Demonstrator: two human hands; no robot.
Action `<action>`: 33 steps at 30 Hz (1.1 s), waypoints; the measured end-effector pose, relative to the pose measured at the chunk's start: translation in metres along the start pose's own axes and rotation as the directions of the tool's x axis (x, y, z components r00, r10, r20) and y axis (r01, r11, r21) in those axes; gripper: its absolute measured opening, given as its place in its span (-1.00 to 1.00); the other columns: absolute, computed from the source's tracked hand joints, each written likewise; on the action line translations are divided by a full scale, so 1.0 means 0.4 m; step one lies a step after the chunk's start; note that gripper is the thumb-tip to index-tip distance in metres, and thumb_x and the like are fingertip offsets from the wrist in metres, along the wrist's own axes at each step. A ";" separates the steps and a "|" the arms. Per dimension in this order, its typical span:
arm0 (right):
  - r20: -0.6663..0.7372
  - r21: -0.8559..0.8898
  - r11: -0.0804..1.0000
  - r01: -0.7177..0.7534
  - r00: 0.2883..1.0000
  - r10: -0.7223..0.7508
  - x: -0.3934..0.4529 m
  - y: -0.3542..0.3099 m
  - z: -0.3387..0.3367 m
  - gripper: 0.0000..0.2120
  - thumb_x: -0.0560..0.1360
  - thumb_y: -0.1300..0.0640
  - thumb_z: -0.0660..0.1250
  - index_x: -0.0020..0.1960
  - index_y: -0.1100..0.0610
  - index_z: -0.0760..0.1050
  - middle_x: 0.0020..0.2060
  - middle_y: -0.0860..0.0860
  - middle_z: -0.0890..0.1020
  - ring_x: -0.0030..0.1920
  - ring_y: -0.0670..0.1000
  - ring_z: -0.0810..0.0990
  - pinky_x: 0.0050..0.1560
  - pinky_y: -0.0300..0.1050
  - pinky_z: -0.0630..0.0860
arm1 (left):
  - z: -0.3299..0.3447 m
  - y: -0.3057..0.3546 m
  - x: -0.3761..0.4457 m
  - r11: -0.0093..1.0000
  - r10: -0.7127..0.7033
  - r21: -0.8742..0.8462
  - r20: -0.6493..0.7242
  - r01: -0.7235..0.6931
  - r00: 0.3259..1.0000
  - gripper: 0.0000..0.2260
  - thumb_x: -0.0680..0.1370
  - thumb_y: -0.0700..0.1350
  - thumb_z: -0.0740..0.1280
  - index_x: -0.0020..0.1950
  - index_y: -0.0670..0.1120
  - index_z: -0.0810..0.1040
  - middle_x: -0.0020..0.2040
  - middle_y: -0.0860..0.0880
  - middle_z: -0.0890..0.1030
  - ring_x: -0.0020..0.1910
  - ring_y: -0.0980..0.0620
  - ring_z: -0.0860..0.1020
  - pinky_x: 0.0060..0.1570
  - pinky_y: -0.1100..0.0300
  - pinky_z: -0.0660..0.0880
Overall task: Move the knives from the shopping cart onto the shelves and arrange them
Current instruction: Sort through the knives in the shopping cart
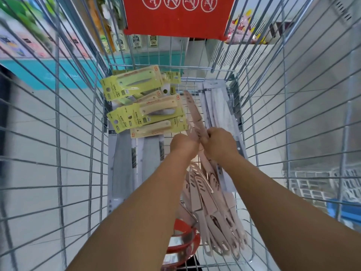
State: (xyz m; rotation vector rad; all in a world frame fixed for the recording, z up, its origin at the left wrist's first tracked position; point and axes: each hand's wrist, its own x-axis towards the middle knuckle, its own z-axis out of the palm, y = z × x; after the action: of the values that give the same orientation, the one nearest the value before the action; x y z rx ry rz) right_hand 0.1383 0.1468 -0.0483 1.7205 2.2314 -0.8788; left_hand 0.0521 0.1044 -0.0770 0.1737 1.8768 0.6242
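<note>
1. Down inside the silver wire shopping cart (82,133), both hands work at the basket floor, close together.
2. The left hand (183,145) and the right hand (219,143) each grip pale pink plastic-sheathed knives (195,116) that angle up toward the cart's far end.
3. More pink sheathed knives (213,212) lie heaped below the right forearm, near the cart's near end.
4. Yellow-green carded fruit knives with cream handles (142,106) are piled at the far left; long knives in grey-white sleeves (216,106) lie along the right side and more under the yellow cards.
5. A red-rimmed item (181,241) sits at the near end; what it is I cannot tell.
6. Judging by the full cart, the task looks barely begun: nearly everything remains to be carried to the shelves, which show only as blur beyond the wire.
</note>
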 end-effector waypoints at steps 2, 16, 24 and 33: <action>-0.030 0.066 0.998 -0.009 0.999 0.011 -0.007 0.001 -0.010 -0.72 0.58 0.09 0.22 -0.30 0.09 0.36 -0.38 -0.02 0.44 -0.31 0.02 0.44 -0.46 -0.21 0.21 | 0.009 -0.001 0.006 0.999 -0.004 -0.053 -0.004 0.004 1.000 -0.55 0.55 0.13 0.23 0.12 -0.26 0.56 0.01 -0.21 0.64 -0.03 -0.17 0.62 -0.05 0.09 0.58; -0.211 0.331 0.944 0.014 0.976 0.060 -0.065 0.014 -0.040 -0.80 0.60 0.14 0.16 -0.20 0.12 0.30 -0.39 -0.07 0.37 -0.39 -0.08 0.33 -0.44 -0.20 0.19 | -0.020 0.017 -0.083 0.944 0.207 -0.244 -0.090 -0.223 0.974 -0.88 0.51 -0.21 0.26 -0.05 -0.19 0.57 -0.11 -0.16 0.63 -0.20 -0.06 0.55 -0.14 0.01 0.56; -0.420 0.451 0.860 0.241 0.907 -0.034 -0.121 -0.065 -0.115 -0.83 0.61 0.13 0.16 -0.16 0.11 0.34 -0.41 -0.09 0.35 -0.42 -0.10 0.29 -0.40 -0.14 0.22 | -0.098 0.052 -0.177 0.838 0.236 -0.409 -0.323 -0.360 0.916 -0.93 0.51 -0.21 0.29 -0.16 -0.10 0.43 -0.25 0.00 0.48 -0.31 0.06 0.41 -0.37 0.28 0.40; 0.099 0.028 0.998 -0.065 0.993 0.062 -0.279 0.006 -0.106 -0.84 0.59 0.17 0.17 -0.17 0.15 0.38 -0.20 0.08 0.51 -0.09 0.14 0.53 -0.21 -0.15 0.37 | -0.025 -0.146 -0.302 0.994 0.045 -0.092 -0.053 -0.050 0.998 -0.66 0.55 0.02 0.10 -0.09 -0.14 0.60 -0.07 -0.22 0.64 -0.13 -0.18 0.63 -0.26 0.14 0.54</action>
State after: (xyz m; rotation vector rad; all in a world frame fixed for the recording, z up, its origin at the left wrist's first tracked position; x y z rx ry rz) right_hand 0.1835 0.0798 0.0395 1.7121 2.0998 -0.9666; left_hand 0.1004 0.0026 -0.0034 0.1431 1.8926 0.7543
